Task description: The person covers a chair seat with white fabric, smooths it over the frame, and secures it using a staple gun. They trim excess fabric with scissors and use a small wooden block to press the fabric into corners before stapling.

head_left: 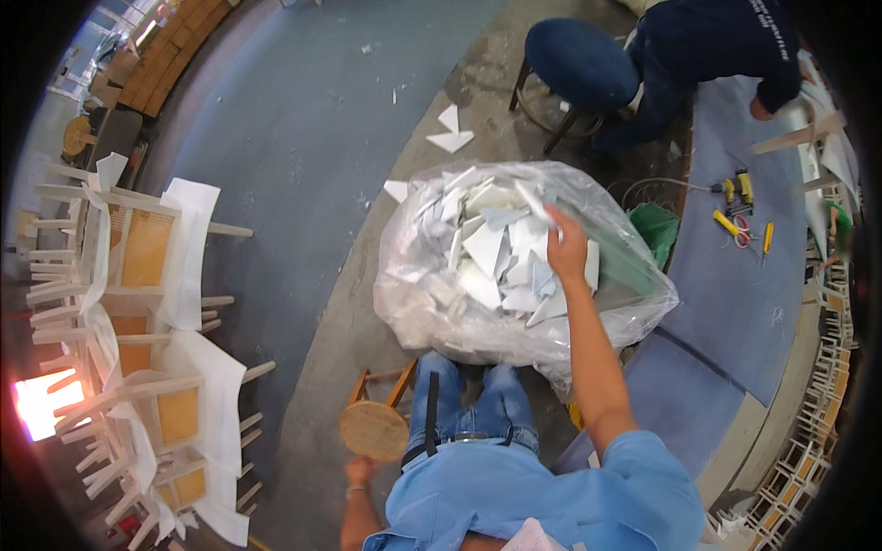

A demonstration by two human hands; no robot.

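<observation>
A large clear plastic bag (413, 317) stands in front of my legs, heaped with white and pale grey flat offcuts (482, 248), many triangular. My right hand (568, 243) reaches over the right side of the heap, its fingers closed at the end of a long white offcut (533, 199). Low on the left, my left hand (361, 470) is at the near rim of a small round wooden stool (374, 432), fingers curled against the seat. Its fingertips are partly hidden.
White-framed chairs (147, 248) with loose white sheets stand stacked at left. A blue-topped workbench (726, 303) runs along the right, bearing scissors (742, 234), yellow-handled cutters (767, 239) and a power tool (726, 188). Another person (707, 46) is near a blue round stool (579, 64). Offcuts (450, 140) lie on the floor.
</observation>
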